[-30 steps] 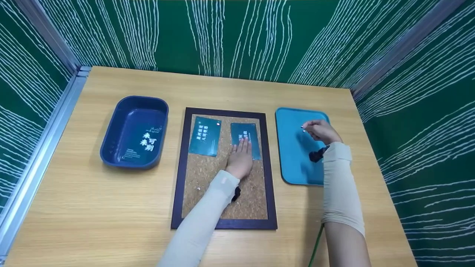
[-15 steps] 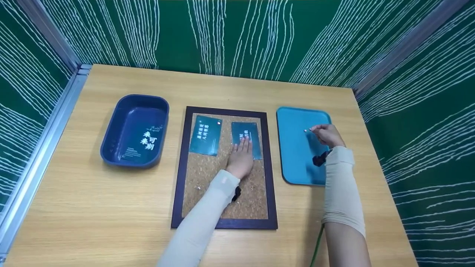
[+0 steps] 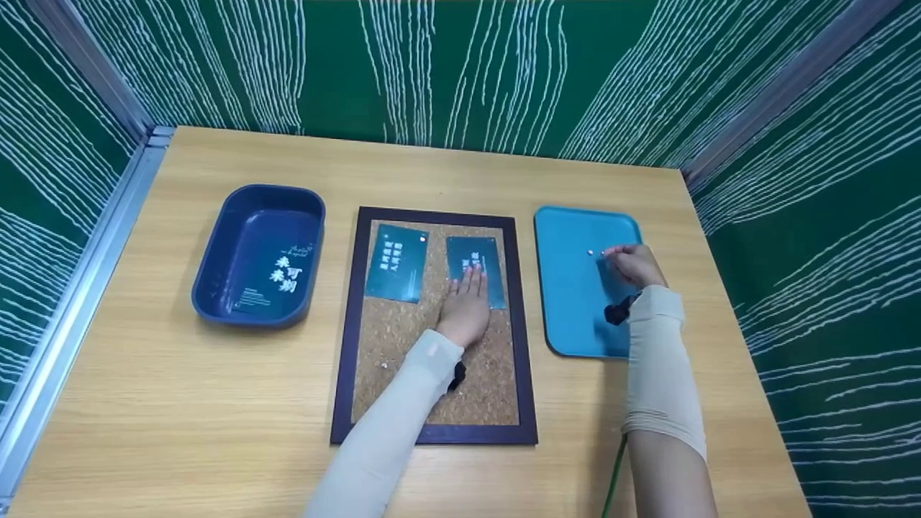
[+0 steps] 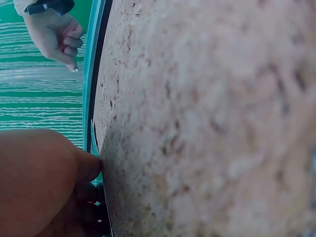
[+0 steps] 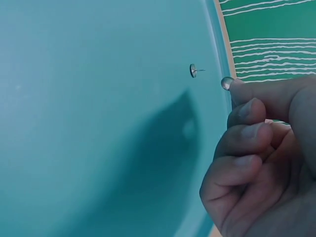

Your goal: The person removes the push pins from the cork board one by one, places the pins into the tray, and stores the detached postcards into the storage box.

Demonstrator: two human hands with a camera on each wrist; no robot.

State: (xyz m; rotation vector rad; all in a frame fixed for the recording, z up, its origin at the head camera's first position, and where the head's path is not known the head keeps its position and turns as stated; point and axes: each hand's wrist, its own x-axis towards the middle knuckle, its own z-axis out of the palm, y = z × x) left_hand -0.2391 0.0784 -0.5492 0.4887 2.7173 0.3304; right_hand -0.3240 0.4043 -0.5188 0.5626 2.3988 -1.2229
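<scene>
My left hand [image 3: 464,313] lies flat with fingers straight, pressing a dark green card [image 3: 493,252] with white lettering onto the upper right of a framed cork board [image 3: 478,399]. Part of that card is hidden under the fingers. Beside it, a second green card [image 3: 403,270] is on the board with a shiny tack at its top right corner. Over the light blue tray [image 3: 572,324], my right hand [image 3: 634,265] pinches a thumbtack [image 5: 226,83] between thumb and index finger, its round metal head showing. Another thumbtack [image 5: 193,70] sits on the tray, pin up, just left of the fingertips.
A deep dark blue bin [image 3: 204,298] stands left of the board, with a green lettered card [image 3: 288,272] inside. Green walls with white streaks enclose the wooden table [image 3: 144,403] at the back and sides. A green cord [image 3: 614,475] hangs beside the right forearm.
My right hand has shifted slightly right over the tray, and the thumbtack on the tray now shows apart from its fingers. The left hand stays on the card.
</scene>
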